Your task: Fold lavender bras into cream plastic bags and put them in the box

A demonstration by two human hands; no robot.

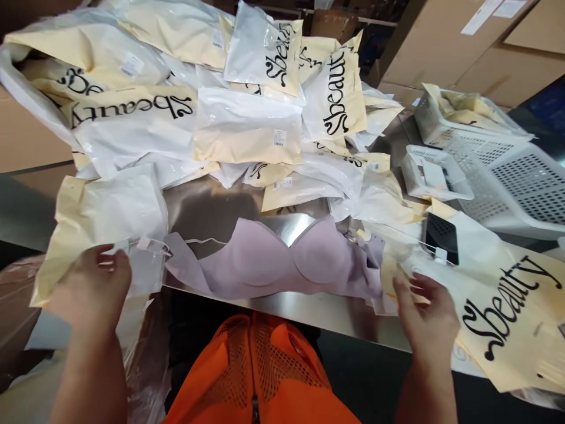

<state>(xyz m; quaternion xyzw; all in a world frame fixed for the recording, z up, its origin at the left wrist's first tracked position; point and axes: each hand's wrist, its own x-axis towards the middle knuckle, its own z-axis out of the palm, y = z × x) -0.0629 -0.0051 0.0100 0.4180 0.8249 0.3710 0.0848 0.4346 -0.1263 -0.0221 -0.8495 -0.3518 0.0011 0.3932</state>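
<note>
A lilac bra (269,259) lies spread along the front edge of the metal table, its cups toward the middle. My left hand (97,285) is beyond its left end, over a cream-and-clear bag (119,215); the fingers are curled but apart, and a small pale tag lies by the fingertips. Near that hand, a white tag (148,244) with a thin cord rests by the bra's wing. Past the bra's right end, my right hand (428,309) has its thumb and fingers apart. Another white tag (440,254) on a thread lies just beyond it, over packaging.
Bagged garments in printed packaging (247,126) are piled across the back of the table (203,206). At right are a phone (441,238), a small white basket (435,174), larger perforated baskets (529,182) and printed bags (512,300). Cardboard boxes (477,53) stand behind.
</note>
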